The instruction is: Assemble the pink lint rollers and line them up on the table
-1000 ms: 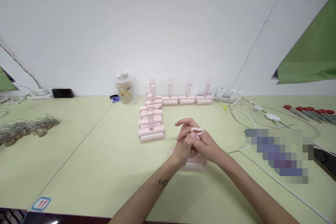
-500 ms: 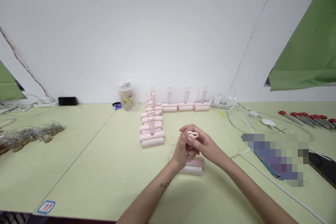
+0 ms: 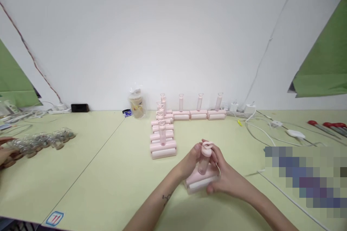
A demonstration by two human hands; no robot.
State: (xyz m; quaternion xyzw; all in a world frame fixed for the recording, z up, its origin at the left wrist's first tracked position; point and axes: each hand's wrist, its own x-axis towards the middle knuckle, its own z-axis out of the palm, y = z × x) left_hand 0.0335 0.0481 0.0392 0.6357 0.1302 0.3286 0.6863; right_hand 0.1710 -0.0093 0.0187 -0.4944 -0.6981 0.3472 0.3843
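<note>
A pink lint roller (image 3: 204, 164) stands in front of me, its handle pointing up and topped by a heart-shaped loop. Its wide head with a white roll is turned slightly askew on the table. My left hand (image 3: 189, 162) is closed on the handle from the left, just below the loop. My right hand (image 3: 226, 177) wraps the right end of the head, thumb low at the front; some of its fingers are hidden behind the handle. Left of my hands, the nearest of the finished-looking pink lint rollers (image 3: 163, 148) stands at the front of a column.
More lint rollers (image 3: 198, 114) stand along the wall. A bagged cup (image 3: 137, 105) is left of them. White cables and chargers (image 3: 249, 108) and red-handled tools (image 3: 325, 126) lie right. At far left, another person's hand (image 3: 7, 149) touches small glass domes (image 3: 55, 140).
My right hand has moved from the handle's top down to the right end of the head. The lint roller has turned slightly. Another person's hand has appeared at far left.
</note>
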